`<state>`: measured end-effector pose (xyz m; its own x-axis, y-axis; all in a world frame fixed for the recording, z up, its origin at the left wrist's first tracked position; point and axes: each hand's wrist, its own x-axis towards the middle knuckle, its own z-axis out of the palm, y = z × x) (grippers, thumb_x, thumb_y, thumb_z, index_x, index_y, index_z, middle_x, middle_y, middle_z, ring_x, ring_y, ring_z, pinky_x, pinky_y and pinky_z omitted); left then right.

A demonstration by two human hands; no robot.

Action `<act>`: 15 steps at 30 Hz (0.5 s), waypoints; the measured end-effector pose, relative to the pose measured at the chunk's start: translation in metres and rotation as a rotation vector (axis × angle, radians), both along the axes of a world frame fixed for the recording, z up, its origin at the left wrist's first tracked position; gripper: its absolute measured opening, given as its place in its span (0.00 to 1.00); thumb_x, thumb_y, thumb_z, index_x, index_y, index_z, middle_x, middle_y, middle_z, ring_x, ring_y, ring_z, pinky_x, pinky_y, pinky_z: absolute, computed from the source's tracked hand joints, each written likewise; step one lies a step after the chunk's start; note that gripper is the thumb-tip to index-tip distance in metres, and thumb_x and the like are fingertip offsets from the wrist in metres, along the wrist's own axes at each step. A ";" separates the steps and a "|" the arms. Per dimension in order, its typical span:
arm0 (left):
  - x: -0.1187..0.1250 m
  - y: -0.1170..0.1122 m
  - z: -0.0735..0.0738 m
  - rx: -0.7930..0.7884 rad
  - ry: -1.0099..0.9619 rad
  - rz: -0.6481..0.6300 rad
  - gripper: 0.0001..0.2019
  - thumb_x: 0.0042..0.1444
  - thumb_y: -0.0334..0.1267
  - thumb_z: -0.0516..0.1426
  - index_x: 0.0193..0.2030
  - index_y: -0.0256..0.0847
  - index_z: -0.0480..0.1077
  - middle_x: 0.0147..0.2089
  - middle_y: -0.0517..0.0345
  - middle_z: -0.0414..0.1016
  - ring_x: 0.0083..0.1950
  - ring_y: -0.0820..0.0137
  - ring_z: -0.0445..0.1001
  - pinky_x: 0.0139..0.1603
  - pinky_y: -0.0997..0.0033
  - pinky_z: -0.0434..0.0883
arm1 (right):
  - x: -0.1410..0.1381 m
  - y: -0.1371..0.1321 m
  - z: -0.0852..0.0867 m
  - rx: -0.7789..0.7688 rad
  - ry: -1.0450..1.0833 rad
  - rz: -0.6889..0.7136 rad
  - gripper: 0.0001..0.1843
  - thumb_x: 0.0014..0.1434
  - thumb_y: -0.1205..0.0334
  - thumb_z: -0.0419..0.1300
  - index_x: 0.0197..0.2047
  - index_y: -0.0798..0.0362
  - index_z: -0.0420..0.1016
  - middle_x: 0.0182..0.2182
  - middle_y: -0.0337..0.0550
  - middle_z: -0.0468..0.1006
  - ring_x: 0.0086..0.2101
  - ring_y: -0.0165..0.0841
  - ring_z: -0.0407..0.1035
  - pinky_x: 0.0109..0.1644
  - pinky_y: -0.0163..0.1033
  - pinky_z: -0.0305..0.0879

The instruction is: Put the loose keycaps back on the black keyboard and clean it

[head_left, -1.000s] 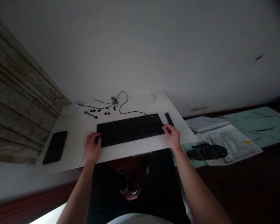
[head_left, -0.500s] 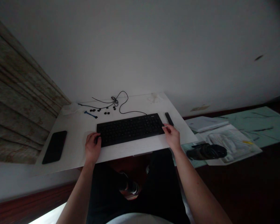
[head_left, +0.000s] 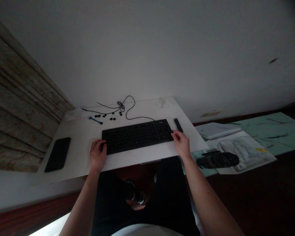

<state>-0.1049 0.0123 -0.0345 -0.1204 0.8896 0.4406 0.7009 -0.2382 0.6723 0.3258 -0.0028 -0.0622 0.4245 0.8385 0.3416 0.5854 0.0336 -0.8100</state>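
A black full-size keyboard (head_left: 137,136) lies on a white desk (head_left: 76,147). My left hand (head_left: 97,154) grips its left end, with the fingers curled over the front corner. My right hand (head_left: 181,143) holds the right end, fingertips at the edge. Behind the keyboard lie a looped thin black cable (head_left: 130,108), several small black clips (head_left: 104,116) and a blue strap (head_left: 95,120). A slim black stick (head_left: 178,125) sits just beyond my right hand, not touching it.
A black phone (head_left: 57,154) lies at the desk's left. A curtain (head_left: 19,108) hangs left, and a wall rises behind. Right of the desk, on a lower green surface (head_left: 272,134), are a white notebook (head_left: 217,130), a plastic bag (head_left: 244,152) and a black camera (head_left: 217,160).
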 end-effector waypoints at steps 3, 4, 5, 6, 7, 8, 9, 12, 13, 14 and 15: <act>-0.001 0.000 -0.001 0.001 0.001 -0.005 0.08 0.61 0.39 0.55 0.43 0.42 0.73 0.48 0.50 0.74 0.53 0.60 0.75 0.60 0.52 0.72 | 0.000 0.000 0.001 0.007 0.007 0.000 0.24 0.62 0.43 0.59 0.47 0.53 0.81 0.39 0.52 0.83 0.36 0.42 0.74 0.46 0.50 0.70; -0.001 0.000 -0.001 0.000 0.000 -0.005 0.08 0.61 0.39 0.55 0.43 0.42 0.73 0.48 0.50 0.74 0.53 0.60 0.75 0.60 0.52 0.72 | -0.001 0.000 0.001 0.008 0.008 0.000 0.24 0.62 0.43 0.59 0.47 0.53 0.81 0.39 0.52 0.83 0.35 0.42 0.74 0.45 0.50 0.71; 0.000 0.000 0.000 0.000 -0.002 -0.004 0.08 0.61 0.38 0.55 0.43 0.42 0.73 0.48 0.50 0.74 0.53 0.60 0.75 0.61 0.52 0.72 | -0.001 0.000 0.002 0.009 0.007 -0.002 0.24 0.62 0.43 0.59 0.47 0.54 0.81 0.39 0.52 0.83 0.35 0.41 0.74 0.45 0.49 0.71; 0.000 0.000 0.000 -0.002 -0.004 -0.003 0.08 0.61 0.39 0.55 0.43 0.43 0.73 0.48 0.50 0.74 0.53 0.60 0.75 0.61 0.52 0.71 | -0.001 -0.001 0.002 0.008 0.004 -0.004 0.24 0.62 0.43 0.59 0.47 0.54 0.81 0.38 0.52 0.83 0.34 0.41 0.74 0.45 0.49 0.71; 0.000 0.000 0.000 -0.004 -0.005 -0.002 0.08 0.61 0.39 0.55 0.43 0.43 0.73 0.48 0.50 0.74 0.53 0.60 0.75 0.61 0.52 0.71 | -0.001 -0.001 0.002 0.007 0.000 -0.005 0.24 0.62 0.43 0.59 0.47 0.54 0.81 0.38 0.51 0.83 0.34 0.41 0.74 0.44 0.49 0.71; 0.000 0.000 0.000 -0.006 -0.005 -0.002 0.08 0.61 0.39 0.55 0.43 0.43 0.73 0.48 0.50 0.74 0.53 0.60 0.75 0.61 0.52 0.71 | -0.002 -0.001 0.002 0.005 -0.004 -0.005 0.24 0.62 0.43 0.59 0.47 0.54 0.81 0.38 0.51 0.83 0.34 0.41 0.74 0.44 0.49 0.71; 0.000 0.000 0.000 -0.006 -0.003 -0.003 0.08 0.61 0.39 0.55 0.43 0.43 0.73 0.48 0.50 0.74 0.53 0.60 0.75 0.61 0.52 0.71 | -0.002 -0.001 0.002 0.004 -0.007 -0.007 0.24 0.62 0.43 0.59 0.47 0.54 0.81 0.37 0.51 0.83 0.33 0.40 0.73 0.44 0.48 0.71; 0.000 0.001 0.000 0.004 0.010 -0.006 0.08 0.61 0.39 0.54 0.42 0.42 0.73 0.47 0.50 0.74 0.52 0.60 0.75 0.60 0.52 0.72 | -0.001 0.000 0.002 0.005 -0.012 -0.014 0.24 0.61 0.42 0.59 0.46 0.54 0.81 0.36 0.50 0.82 0.32 0.40 0.73 0.42 0.48 0.70; 0.000 0.001 -0.001 0.007 0.012 -0.007 0.08 0.62 0.39 0.54 0.42 0.42 0.73 0.47 0.50 0.74 0.52 0.60 0.75 0.60 0.52 0.72 | -0.001 0.000 0.002 0.008 -0.013 -0.015 0.24 0.61 0.42 0.59 0.46 0.54 0.81 0.35 0.50 0.82 0.32 0.40 0.73 0.42 0.48 0.70; -0.001 0.001 -0.001 0.009 0.012 -0.006 0.08 0.62 0.39 0.54 0.42 0.42 0.73 0.47 0.50 0.74 0.52 0.60 0.75 0.60 0.52 0.72 | -0.001 0.000 0.002 0.010 -0.014 -0.014 0.24 0.61 0.42 0.59 0.46 0.54 0.81 0.35 0.50 0.82 0.32 0.40 0.73 0.42 0.48 0.70; -0.001 0.001 -0.001 0.010 0.011 -0.006 0.08 0.62 0.39 0.54 0.42 0.42 0.73 0.47 0.50 0.74 0.52 0.60 0.75 0.60 0.52 0.72 | -0.001 0.000 0.002 0.010 -0.016 -0.012 0.24 0.61 0.42 0.59 0.46 0.53 0.81 0.35 0.50 0.82 0.32 0.40 0.73 0.42 0.48 0.70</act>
<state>-0.1054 0.0134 -0.0354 -0.1103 0.8860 0.4504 0.7068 -0.2487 0.6623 0.3246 -0.0028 -0.0606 0.4294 0.8298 0.3566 0.5985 0.0343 -0.8004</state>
